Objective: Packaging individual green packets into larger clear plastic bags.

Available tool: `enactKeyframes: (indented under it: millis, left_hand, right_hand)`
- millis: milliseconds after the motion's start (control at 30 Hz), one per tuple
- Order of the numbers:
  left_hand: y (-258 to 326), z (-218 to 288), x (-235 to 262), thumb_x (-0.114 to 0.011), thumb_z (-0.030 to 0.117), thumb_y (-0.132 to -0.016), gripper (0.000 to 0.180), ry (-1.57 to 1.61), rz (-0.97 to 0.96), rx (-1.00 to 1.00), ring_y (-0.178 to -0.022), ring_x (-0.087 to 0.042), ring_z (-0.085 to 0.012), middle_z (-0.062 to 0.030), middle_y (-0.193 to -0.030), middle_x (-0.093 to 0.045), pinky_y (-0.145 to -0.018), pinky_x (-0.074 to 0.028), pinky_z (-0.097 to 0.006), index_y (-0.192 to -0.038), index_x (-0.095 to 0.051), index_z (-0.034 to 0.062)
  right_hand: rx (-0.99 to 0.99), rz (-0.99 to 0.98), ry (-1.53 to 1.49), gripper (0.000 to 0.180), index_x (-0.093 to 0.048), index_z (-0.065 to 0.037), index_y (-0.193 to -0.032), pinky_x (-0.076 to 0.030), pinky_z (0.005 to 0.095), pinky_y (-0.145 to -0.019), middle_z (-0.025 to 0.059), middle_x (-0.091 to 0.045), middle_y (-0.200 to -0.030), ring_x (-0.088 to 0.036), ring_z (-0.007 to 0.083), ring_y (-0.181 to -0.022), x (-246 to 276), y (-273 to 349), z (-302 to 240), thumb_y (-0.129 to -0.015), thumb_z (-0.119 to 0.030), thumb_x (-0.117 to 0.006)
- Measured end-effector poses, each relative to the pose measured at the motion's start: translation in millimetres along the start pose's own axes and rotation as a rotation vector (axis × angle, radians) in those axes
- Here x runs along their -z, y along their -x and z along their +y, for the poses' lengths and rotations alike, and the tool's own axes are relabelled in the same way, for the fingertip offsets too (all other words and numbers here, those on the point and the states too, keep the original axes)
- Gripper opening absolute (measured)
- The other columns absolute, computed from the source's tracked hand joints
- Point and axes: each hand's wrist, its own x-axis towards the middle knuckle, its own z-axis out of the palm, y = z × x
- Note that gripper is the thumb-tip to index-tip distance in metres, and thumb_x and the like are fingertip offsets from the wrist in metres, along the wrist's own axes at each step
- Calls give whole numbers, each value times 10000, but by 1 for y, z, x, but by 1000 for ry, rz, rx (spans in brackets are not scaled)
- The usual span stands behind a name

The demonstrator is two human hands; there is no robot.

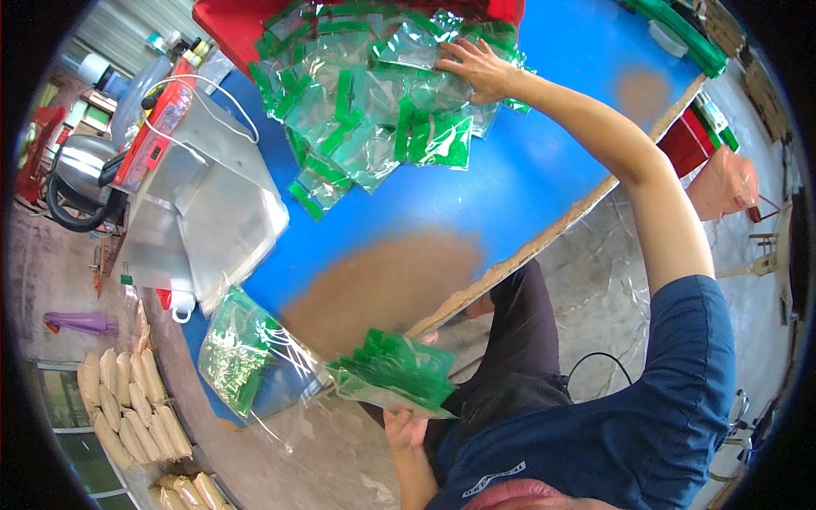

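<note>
My left hand (406,429) grips a fanned stack of green-and-clear plastic bags (398,370) near the table's front edge. Its thumb lies against the lower side of the stack, and a bit of finger shows at the upper edge. Far across the blue table (374,225), my right hand (481,71) lies with its fingers spread on a heap of similar clear bags with green bands (365,93). The fingertips touch the bags at the heap's right side. Nothing appears grasped in that hand.
A larger clear bag with green contents and white strings (238,353) hangs over the table's left corner. Clear plastic sheets (225,212) and a red box with a white cable (153,127) stand at left, beside a metal kettle (81,178). Several tan packets (132,399) lie lower left.
</note>
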Motion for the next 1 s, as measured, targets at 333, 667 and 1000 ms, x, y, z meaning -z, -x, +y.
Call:
enactKeyframes:
  millis: [333, 667, 1000]
  left_hand:
    - [-18, -4, -19, -791, 82, -787, 748, 12, -34, 28, -1274, -531, -339, -141, -1362, -567, -1092, -392, -548, -1436, -427, 15]
    - [-33, -15, -38, -790, 99, -790, 708, 7, -44, 57, -1248, -557, -332, -133, -1327, -594, -1073, -419, -524, -1411, -459, 15]
    - [-27, 3, -33, -789, 80, -779, 731, -20, -8, -27, -1247, -552, -336, -141, -1341, -577, -1060, -424, -537, -1422, -447, 17]
  right_hand:
    - [121, 307, 148, 721, -455, -194, -1332, -302, 655, -1121, 165, -239, -1596, -291, 425, -1434, -20, -11, -6, -694, -186, -792]
    - [208, 286, 123, 605, -415, -223, -1393, -583, 466, -852, 190, -437, -1435, -608, 400, -1137, -10, -29, 8, -843, -149, -658]
    - [308, -287, -290, 589, -582, -72, -1272, -516, 467, -895, 190, -700, -1090, -660, 396, -1021, 117, -132, 39, -709, -123, -746]
